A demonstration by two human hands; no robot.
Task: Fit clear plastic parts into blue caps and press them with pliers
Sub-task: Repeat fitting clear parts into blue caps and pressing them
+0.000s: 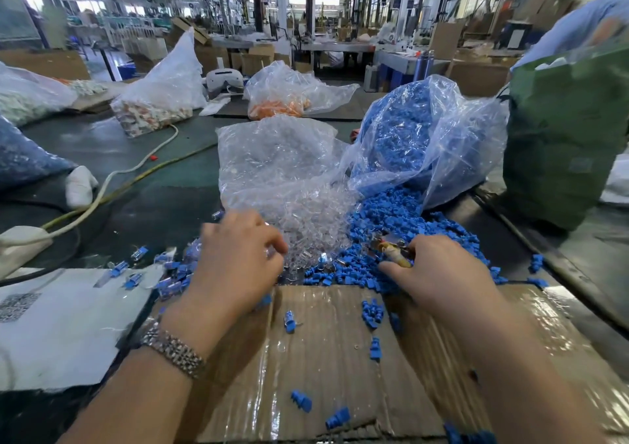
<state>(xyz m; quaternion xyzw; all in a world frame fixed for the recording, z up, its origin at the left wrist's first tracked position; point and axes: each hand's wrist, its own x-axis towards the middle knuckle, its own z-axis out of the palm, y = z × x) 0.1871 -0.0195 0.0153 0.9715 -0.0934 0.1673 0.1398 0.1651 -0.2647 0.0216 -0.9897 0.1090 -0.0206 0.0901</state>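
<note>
A heap of clear plastic parts spills from an open bag in the middle of the table. To its right a pile of blue caps pours out of another bag. My left hand hovers at the near edge of the clear heap, fingers curled down into it; whether it pinches a part is hidden. My right hand grips pliers with worn yellowish handles, their tip lying over the blue caps. Fitted blue-and-clear pieces lie in a small group left of my left hand.
A taped cardboard sheet with loose blue caps lies in front of me. White paper covers the left. A cable crosses the table. A green bag stands at right, with more filled plastic bags behind.
</note>
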